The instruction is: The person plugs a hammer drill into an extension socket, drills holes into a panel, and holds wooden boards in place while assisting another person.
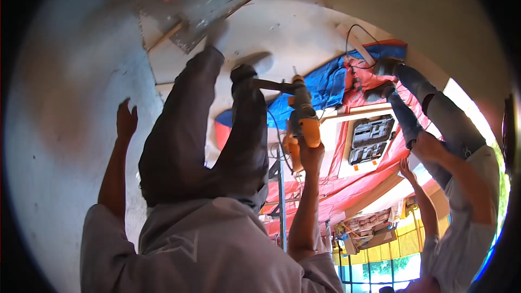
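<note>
My right hand is wrapped round the rear grip of a yellow and grey power drill. A thin bit sticks out of its front end, and a black side handle juts out to the left, in front of my lower leg. Away to the left, my left hand hangs free beside the pale wall, fingers apart and nothing in it. My dark trousers and blurred feet lie between the two hands.
An open tool case sits by the red tarp and blue tarp. A co-worker stands at right, both arms reaching forward. A stained board bears tools. Black cable trails over the floor. Boxes are stacked behind.
</note>
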Demonstrator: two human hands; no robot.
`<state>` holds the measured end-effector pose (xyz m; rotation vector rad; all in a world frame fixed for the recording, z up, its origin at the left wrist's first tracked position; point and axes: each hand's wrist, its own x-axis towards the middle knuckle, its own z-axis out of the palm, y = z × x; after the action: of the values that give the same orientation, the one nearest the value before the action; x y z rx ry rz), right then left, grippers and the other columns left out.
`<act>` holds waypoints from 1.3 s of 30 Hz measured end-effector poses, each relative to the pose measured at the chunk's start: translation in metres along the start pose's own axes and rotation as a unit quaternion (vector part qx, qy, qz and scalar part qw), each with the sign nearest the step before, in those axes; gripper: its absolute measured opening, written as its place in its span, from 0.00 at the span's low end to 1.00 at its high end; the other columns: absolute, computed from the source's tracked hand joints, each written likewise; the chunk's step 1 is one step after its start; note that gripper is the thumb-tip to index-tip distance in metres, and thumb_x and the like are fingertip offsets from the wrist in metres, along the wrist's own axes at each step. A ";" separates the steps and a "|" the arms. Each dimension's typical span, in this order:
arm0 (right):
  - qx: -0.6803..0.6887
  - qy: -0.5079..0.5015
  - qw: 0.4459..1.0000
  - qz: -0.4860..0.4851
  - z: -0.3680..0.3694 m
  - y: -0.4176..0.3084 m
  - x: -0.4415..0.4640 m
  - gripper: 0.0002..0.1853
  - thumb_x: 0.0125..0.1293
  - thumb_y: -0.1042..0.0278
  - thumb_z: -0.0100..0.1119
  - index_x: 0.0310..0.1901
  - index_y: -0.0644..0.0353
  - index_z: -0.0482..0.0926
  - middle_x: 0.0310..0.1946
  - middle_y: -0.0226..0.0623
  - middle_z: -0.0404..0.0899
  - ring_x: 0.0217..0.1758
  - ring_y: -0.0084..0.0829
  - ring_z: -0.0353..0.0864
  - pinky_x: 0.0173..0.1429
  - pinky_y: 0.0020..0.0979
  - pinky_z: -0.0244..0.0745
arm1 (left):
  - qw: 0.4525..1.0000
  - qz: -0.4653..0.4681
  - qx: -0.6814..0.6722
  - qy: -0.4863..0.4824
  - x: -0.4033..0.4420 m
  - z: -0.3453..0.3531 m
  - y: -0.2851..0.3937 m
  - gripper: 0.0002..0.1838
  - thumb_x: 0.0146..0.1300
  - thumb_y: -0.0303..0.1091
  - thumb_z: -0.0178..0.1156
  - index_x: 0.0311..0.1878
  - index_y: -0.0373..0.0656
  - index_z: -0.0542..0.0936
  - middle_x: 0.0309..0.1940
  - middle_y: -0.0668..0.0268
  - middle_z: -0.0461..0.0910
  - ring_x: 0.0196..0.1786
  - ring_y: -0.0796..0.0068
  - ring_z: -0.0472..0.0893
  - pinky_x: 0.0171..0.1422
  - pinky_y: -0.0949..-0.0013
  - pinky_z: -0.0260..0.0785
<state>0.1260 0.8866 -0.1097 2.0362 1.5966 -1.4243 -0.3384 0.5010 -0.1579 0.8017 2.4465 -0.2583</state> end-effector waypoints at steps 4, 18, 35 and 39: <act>-0.037 0.001 0.999 -0.002 -0.006 0.048 -0.035 0.18 0.56 0.64 0.66 0.45 0.69 0.80 0.36 0.44 0.84 0.41 0.35 0.85 0.43 0.35 0.77 | 0.947 -0.164 0.200 -0.190 -0.145 -0.028 -0.081 0.26 0.64 0.42 0.56 0.62 0.41 0.70 0.64 0.52 0.67 0.69 0.54 0.62 0.69 0.46 0.58; -0.013 0.067 0.996 -0.065 0.027 0.142 -0.173 0.14 0.54 0.64 0.62 0.34 0.69 0.81 0.26 0.40 0.82 0.30 0.31 0.82 0.35 0.35 0.75 | 0.934 0.041 0.281 -0.217 -0.316 0.029 -0.213 0.21 0.66 0.40 0.51 0.59 0.42 0.73 0.68 0.57 0.64 0.74 0.59 0.56 0.77 0.45 0.39; 0.083 0.064 0.994 -0.019 0.125 0.277 -0.308 0.09 0.56 0.69 0.64 0.36 0.64 0.81 0.26 0.31 0.80 0.27 0.22 0.79 0.33 0.27 0.74 | 0.964 0.086 -0.124 -0.217 -0.318 0.116 -0.163 0.16 0.61 0.34 0.58 0.51 0.37 0.77 0.46 0.48 0.79 0.50 0.51 0.79 0.55 0.58 0.71; 0.080 0.076 0.994 -0.028 0.130 0.299 -0.313 0.10 0.55 0.70 0.63 0.37 0.65 0.81 0.24 0.31 0.80 0.27 0.21 0.78 0.33 0.27 0.73 | 0.944 0.065 -0.213 -0.245 -0.319 0.150 -0.163 0.16 0.63 0.36 0.58 0.49 0.37 0.78 0.36 0.49 0.83 0.41 0.51 0.83 0.47 0.59 0.74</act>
<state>0.3140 0.4791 -0.0559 2.2554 1.6603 -1.4934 -0.1548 0.1630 -0.1036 0.6111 1.8749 0.1128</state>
